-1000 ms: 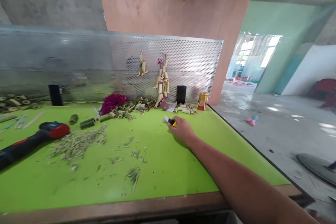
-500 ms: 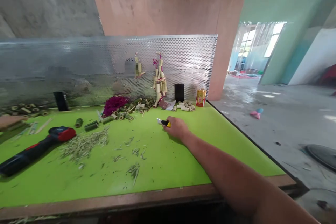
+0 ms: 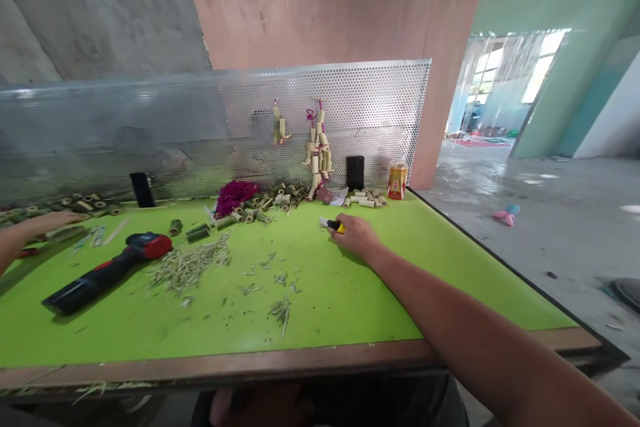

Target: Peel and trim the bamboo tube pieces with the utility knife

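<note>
My right hand [image 3: 357,235] is closed around a yellow and black utility knife [image 3: 336,226], its pale blade pointing left just above the green table [image 3: 350,307]. At the far left my left hand [image 3: 57,221] reaches over the table with its fingers stretched out, beside a pile of cut bamboo tubes [image 3: 87,203]. A longer green bamboo piece [image 3: 67,234] lies just below that hand. Between the hands lie a black and red power tool [image 3: 113,273], a heap of bamboo shavings [image 3: 193,263] and two short green bamboo pieces [image 3: 198,233].
Along the back are purple string [image 3: 235,197], more bamboo tubes [image 3: 287,195], two upright dark phone-like objects [image 3: 355,173], and a red and yellow container [image 3: 397,181]. Strung bamboo [image 3: 319,150] hangs before a perforated metal panel [image 3: 375,100]. Loose shavings [image 3: 281,310] lie near the front edge.
The view has turned left, so the scene sits further right and more of my left hand and forearm shows. My right hand still holds the knife in nearly the same place.
</note>
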The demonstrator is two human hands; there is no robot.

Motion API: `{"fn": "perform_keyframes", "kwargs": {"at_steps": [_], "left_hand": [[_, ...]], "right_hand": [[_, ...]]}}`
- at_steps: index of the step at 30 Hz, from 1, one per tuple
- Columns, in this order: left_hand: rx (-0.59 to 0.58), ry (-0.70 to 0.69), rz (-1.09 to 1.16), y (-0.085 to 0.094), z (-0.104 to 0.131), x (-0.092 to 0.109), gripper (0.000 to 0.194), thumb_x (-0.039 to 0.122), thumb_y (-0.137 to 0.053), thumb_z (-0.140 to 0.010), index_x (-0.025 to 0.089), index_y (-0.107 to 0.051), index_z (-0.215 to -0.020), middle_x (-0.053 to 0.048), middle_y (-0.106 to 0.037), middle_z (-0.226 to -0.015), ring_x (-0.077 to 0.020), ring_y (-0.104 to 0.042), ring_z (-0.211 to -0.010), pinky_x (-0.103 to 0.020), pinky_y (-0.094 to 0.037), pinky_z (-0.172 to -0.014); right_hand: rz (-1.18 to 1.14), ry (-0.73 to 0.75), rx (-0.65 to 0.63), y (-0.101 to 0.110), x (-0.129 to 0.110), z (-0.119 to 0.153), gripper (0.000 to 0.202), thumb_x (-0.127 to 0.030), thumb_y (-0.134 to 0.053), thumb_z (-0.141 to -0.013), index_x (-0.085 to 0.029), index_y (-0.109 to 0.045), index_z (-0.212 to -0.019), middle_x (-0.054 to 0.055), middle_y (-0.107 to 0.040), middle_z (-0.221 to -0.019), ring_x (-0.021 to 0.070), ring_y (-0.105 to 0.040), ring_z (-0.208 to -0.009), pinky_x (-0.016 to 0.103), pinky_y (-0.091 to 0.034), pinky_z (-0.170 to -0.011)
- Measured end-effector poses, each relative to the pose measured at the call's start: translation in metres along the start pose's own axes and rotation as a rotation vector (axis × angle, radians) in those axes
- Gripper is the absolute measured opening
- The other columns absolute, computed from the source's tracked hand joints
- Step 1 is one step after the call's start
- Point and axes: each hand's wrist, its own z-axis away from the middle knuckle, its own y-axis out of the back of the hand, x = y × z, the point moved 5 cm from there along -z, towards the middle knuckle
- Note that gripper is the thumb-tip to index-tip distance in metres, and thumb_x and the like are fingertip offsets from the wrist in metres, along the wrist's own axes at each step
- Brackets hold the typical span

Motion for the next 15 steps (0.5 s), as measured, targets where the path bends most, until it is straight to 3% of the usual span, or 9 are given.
{"fn": "perform_keyframes", "kwargs": {"at_steps": [2, 3, 5, 6, 8, 10, 12, 15], "left_hand": [[-0.545, -0.138, 0.400, -0.099, 0.025, 0.051, 0.034, 0.047, -0.050, -0.077, 0.040, -0.056, -0.110, 0.007, -0.068, -0.099, -0.0226, -0.061, -0.110, -0.041, -0.049, -0.089], [-0.651, -0.166, 0.454, -0.134, 0.035, 0.068, 0.034, 0.047, -0.053, -0.075, 0.041, -0.058, -0.108, 0.007, -0.068, -0.098, -0.0225, -0.064, -0.104, -0.039, -0.051, -0.085], [-0.754, -0.189, 0.508, -0.175, 0.045, 0.085, 0.036, 0.045, -0.061, -0.073, 0.032, -0.063, -0.107, 0.001, -0.070, -0.096, -0.0224, -0.068, -0.093, -0.032, -0.053, -0.080], [-0.796, -0.201, 0.536, -0.182, 0.045, 0.088, 0.038, 0.046, -0.060, -0.074, 0.028, -0.065, -0.108, -0.001, -0.071, -0.095, -0.0214, -0.068, -0.088, -0.030, -0.053, -0.077], [-0.931, -0.212, 0.664, -0.178, 0.038, 0.085, 0.051, 0.048, -0.059, -0.077, 0.022, -0.059, -0.120, -0.008, -0.070, -0.105, -0.0223, -0.067, -0.094, -0.032, -0.052, -0.082], [-0.803, -0.078, 0.723, -0.162, 0.008, 0.067, 0.047, 0.048, -0.056, -0.081, 0.018, -0.060, -0.117, -0.011, -0.069, -0.103, -0.0214, -0.065, -0.094, -0.034, -0.050, -0.084], [-0.621, 0.091, 0.663, -0.152, -0.029, 0.042, 0.036, 0.045, -0.057, -0.082, 0.016, -0.063, -0.103, -0.010, -0.069, -0.092, -0.0173, -0.064, -0.081, -0.032, -0.051, -0.076], [-0.307, 0.288, 0.533, -0.154, -0.082, 0.005, 0.035, 0.046, -0.057, -0.081, 0.014, -0.061, -0.097, -0.008, -0.065, -0.089, -0.0122, -0.058, -0.068, -0.029, -0.049, -0.067]], "right_hand": [[-0.033, 0.001, -0.005, -0.001, -0.003, 0.002, 0.029, -0.044, -0.054, -0.084, -0.019, -0.062, -0.098, 0.006, -0.064, -0.079, 0.0145, -0.054, -0.062, 0.025, -0.040, -0.056], [-0.044, 0.011, -0.001, -0.002, -0.004, 0.003, 0.029, -0.043, -0.054, -0.084, -0.019, -0.062, -0.097, 0.005, -0.064, -0.078, 0.0142, -0.053, -0.062, 0.025, -0.039, -0.056], [-0.061, 0.037, 0.017, -0.003, -0.008, 0.005, 0.027, -0.043, -0.055, -0.084, -0.019, -0.062, -0.094, 0.005, -0.063, -0.076, 0.0138, -0.053, -0.061, 0.024, -0.038, -0.054], [-0.074, 0.048, 0.026, -0.003, -0.008, 0.006, 0.027, -0.043, -0.055, -0.084, -0.019, -0.062, -0.093, 0.005, -0.063, -0.076, 0.0136, -0.053, -0.061, 0.024, -0.038, -0.053], [-0.107, 0.063, 0.036, -0.005, -0.009, 0.007, 0.027, -0.043, -0.056, -0.083, -0.019, -0.062, -0.092, 0.004, -0.063, -0.076, 0.0133, -0.052, -0.061, 0.024, -0.037, -0.053], [-0.150, 0.059, 0.038, -0.007, -0.007, 0.007, 0.028, -0.044, -0.057, -0.082, -0.018, -0.062, -0.092, 0.004, -0.062, -0.075, 0.0131, -0.052, -0.061, 0.024, -0.038, -0.053], [-0.212, 0.043, 0.053, -0.007, -0.005, 0.006, 0.028, -0.043, -0.057, -0.082, -0.018, -0.062, -0.093, 0.004, -0.062, -0.076, 0.0131, -0.052, -0.061, 0.024, -0.039, -0.054], [-0.315, 0.061, 0.111, -0.003, -0.004, 0.006, 0.030, -0.044, -0.057, -0.082, -0.017, -0.062, -0.093, 0.004, -0.062, -0.077, 0.0132, -0.051, -0.063, 0.024, -0.040, -0.056]]}}
